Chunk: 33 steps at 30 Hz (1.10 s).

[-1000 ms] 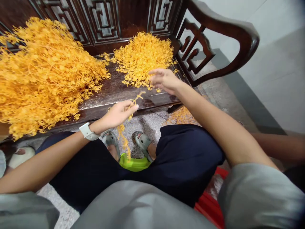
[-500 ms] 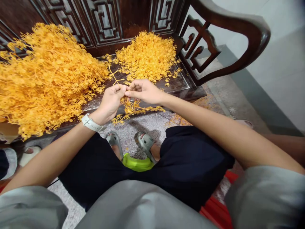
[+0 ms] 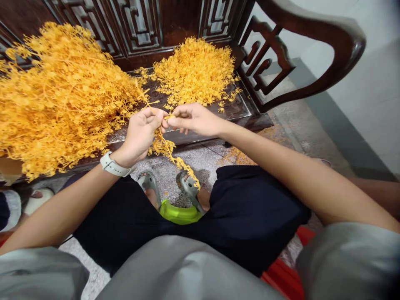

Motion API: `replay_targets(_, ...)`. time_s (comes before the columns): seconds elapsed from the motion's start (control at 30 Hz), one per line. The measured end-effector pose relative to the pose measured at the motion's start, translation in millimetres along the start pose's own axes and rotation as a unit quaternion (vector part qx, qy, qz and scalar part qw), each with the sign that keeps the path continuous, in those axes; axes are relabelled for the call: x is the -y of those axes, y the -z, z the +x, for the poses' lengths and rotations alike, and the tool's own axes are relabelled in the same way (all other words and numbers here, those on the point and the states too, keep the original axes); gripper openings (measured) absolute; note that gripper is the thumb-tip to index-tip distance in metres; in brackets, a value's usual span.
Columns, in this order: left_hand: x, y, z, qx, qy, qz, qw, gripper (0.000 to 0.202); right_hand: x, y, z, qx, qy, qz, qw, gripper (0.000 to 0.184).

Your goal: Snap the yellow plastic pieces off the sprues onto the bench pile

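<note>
Head view: left hand [image 3: 140,133], right hand [image 3: 193,118] on one sprig [image 3: 168,148]; two heaps [image 3: 62,91].

Most likely a room in a home, given over to hand piecework. Told by the dark carved wooden settee [image 3: 137,25] with lattice back and curved armrest [image 3: 312,37], its polished seat used as a tabletop [image 3: 237,110] under a large heap of orange plastic sprigs [image 3: 62,96] and a smaller heap of orange sprigs [image 3: 195,71]. Also by the speckled grey terrazzo floor [image 3: 206,156], the plain white wall [image 3: 368,91] with grey skirting [image 3: 325,125], grey rubber slippers [image 3: 189,185] on bare feet and a low lime-green plastic stool [image 3: 178,214].
</note>
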State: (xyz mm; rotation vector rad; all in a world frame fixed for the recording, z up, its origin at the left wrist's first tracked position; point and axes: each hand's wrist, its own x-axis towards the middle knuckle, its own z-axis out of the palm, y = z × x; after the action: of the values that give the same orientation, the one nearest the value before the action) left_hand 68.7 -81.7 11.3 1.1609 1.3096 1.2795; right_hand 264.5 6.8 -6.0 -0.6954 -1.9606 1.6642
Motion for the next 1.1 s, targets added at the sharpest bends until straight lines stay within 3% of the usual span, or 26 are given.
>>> replay_targets(0.1, 0.0, 0.4, 5.1, 0.002, 0.017, -0.001, 1.000, 0.017, 0.9, -12.5, 5.7, -0.012, 0.035, 0.010, 0.999, 0.044)
replay_targets(0.2, -1.4, 1.3, 7.3, 0.037, 0.044, 0.003, 0.998, 0.030, -4.3, -11.9, 16.0, -0.068, 0.002, 0.043, 0.997, 0.036)
replay_targets(0.27, -3.9, 0.8, 3.2, 0.056, 0.059, 0.002, 0.997, 0.035, -13.0, -0.3, 23.5, -0.122, -0.033, 0.070, 0.989, 0.032)
replay_targets(0.33, -7.7, -0.7, -7.0, 0.069, 0.072, -0.002, 0.995, 0.034, -25.3, 20.6, 27.9, -0.220, -0.053, 0.086, 0.970, 0.034)
replay_targets(0.4, -11.7, -2.4, -20.4, 0.076, 0.058, -0.009, 0.995, 0.030, -38.0, 44.7, 25.3, -0.317, -0.057, 0.069, 0.944, 0.040)
replay_targets(0.43, -13.4, -2.7, -26.4, 0.080, 0.043, -0.011, 0.996, 0.028, -43.2, 55.0, 21.0, -0.333, -0.059, 0.049, 0.940, 0.042)
replay_targets(0.47, -14.5, -2.5, -31.0, 0.081, 0.029, -0.011, 0.996, 0.026, -47.1, 63.0, 15.4, -0.321, -0.065, 0.028, 0.944, 0.043)
replay_targets(0.6, -12.7, 4.0, -29.4, 0.061, 0.032, -0.004, 0.998, 0.020, -52.9, 73.9, -1.5, -0.176, -0.091, 0.002, 0.980, 0.035)
replay_targets(0.73, -6.5, 14.1, -12.2, 0.030, 0.079, -0.026, 0.996, 0.011, -66.0, 83.7, 11.7, -0.251, -0.084, 0.044, 0.963, 0.036)
replay_targets(0.83, -4.4, 18.6, -4.2, 0.025, 0.111, -0.062, 0.992, 0.009, -76.7, 87.3, 25.2, -0.330, -0.143, 0.024, 0.933, 0.032)
replay_targets(0.9, -3.9, 20.4, -1.4, 0.026, 0.132, -0.085, 0.987, 0.015, -70.3, 77.6, 28.3, -0.375, -0.156, -0.015, 0.914, 0.026)
replay_targets(0.97, -4.0, 21.5, 0.5, 0.031, 0.139, -0.103, 0.984, 0.016, -49.5, 57.3, 26.4, -0.357, -0.113, -0.065, 0.925, 0.022)
replay_targets(1.1, -6.8, 20.4, 1.7, 0.059, 0.097, -0.089, 0.990, 0.027, 6.2, 7.7, 16.2, -0.164, 0.054, -0.161, 0.972, 0.030)
